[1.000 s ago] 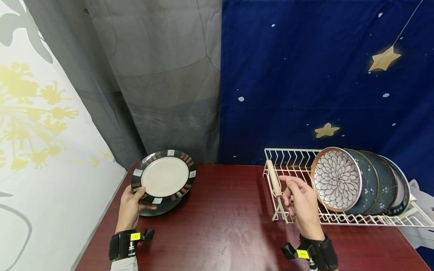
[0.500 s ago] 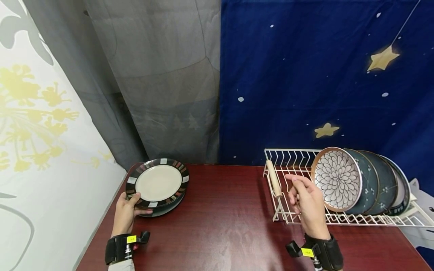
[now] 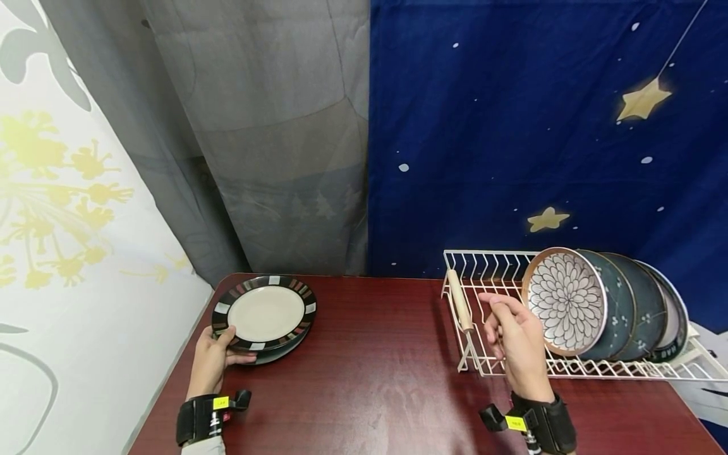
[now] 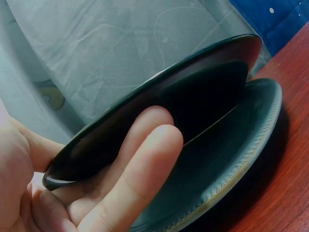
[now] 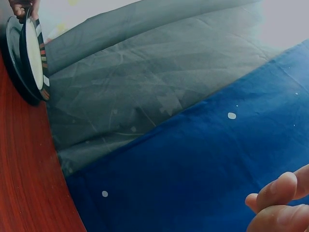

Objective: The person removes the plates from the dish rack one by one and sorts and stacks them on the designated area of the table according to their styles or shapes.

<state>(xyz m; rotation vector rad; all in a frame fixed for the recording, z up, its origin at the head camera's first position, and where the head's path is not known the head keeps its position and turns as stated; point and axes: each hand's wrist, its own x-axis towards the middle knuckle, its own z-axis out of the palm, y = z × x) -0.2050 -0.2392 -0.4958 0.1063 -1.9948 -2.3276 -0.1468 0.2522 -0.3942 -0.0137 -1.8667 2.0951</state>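
Note:
My left hand point(image 3: 212, 360) grips a round plate point(image 3: 266, 314) with a cream centre and a dark rim broken by white and brown blocks. The thumb lies on top of the near-left rim; the fingers reach beneath. In the left wrist view, this plate's dark underside point(image 4: 203, 96) tilts above a dark green plate point(image 4: 260, 113) lying on the table. Over the left part of a white wire dish rack point(image 3: 489, 252) hovers my right hand point(image 3: 517, 341), fingers loosely curled, holding nothing. The right wrist view catches only its fingertips point(image 5: 277, 191).
At the rack's left end is a wooden handle point(image 3: 459, 300). A petal-patterned bowl point(image 3: 567, 303) stands on edge in the rack, with dark teal dishes point(image 3: 645, 309) behind it. Grey point(image 3: 284, 126) and blue point(image 3: 483, 126) curtains hang behind the reddish-brown table point(image 3: 370, 379).
My left hand has lowered the plate and moved it slightly left and nearer, over the green plate. The right hand shifted a little right, then stayed still.

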